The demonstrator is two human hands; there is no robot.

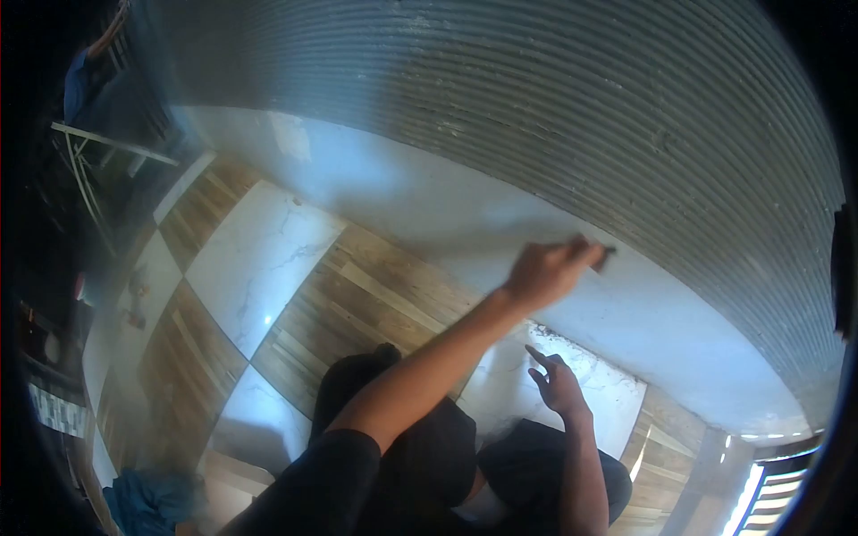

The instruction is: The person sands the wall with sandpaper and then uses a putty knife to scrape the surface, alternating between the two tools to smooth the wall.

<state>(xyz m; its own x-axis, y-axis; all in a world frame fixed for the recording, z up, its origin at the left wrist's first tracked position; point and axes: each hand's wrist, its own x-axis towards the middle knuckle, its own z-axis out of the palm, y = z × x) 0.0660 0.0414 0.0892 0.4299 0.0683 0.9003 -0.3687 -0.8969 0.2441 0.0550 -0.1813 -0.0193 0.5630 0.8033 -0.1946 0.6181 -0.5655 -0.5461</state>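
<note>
My left hand (547, 272) is raised at the low smooth wall strip (429, 179), just below the corrugated sheet. Its fingers are closed on a small dark object (606, 257), blurred, so I cannot make out its kind. Lower down, my right hand (560, 386) hovers over a white marbled tile (500, 384), thumb and index finger apart, with nothing visible in it. Crumbly debris (572, 342) lies along that tile's edge by the wall. My bent knees (438, 447) in dark clothing are under my arms.
Corrugated metal sheet (572, 98) rises above the strip. Wood-look tiles (357, 286) alternate with white ones. A metal frame (112, 143) and another person's blue sleeve (79, 87) are at far left. Teal cloth (152, 500) and a cardboard box (234, 478) lie lower left.
</note>
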